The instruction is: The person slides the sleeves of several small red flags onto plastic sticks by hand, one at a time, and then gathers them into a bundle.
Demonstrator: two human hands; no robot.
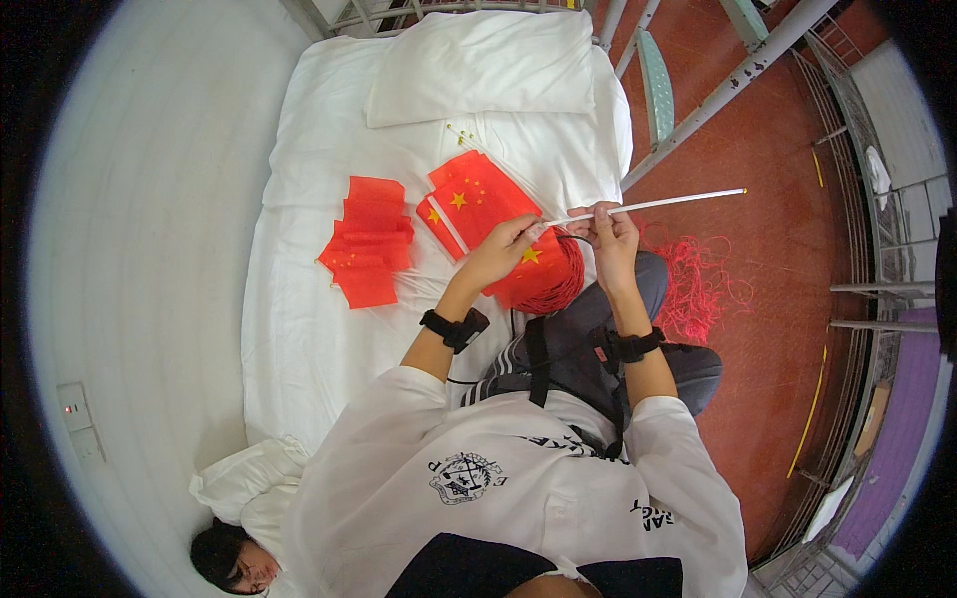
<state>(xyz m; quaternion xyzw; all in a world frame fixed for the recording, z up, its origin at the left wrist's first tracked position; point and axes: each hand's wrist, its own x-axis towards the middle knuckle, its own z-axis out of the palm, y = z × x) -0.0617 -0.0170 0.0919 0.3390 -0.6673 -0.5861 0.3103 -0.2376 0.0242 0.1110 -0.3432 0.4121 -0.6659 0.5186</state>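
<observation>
A thin white flagpole (688,199) with a yellow tip slants up to the right between my hands. My right hand (613,239) has its fingers closed round the stick. My left hand (498,251) pinches at the stick's other end, above a small red flag (518,284) with a yellow star; whether flag and stick are joined there I cannot tell. Beside my left hand, on the bed, lie more red flags with stars (474,199) on white sticks. Further left is a fanned pile of red flags (366,244). A bundle of dark red cord edges (566,279) shows beside my knee.
I sit cross-legged on a white bed (309,379), with a pillow (488,70) at its far end. Tangled pink-red string (693,284) hangs beyond my right knee. A metal ladder (718,100) stands at right. Someone (234,558) lies at lower left.
</observation>
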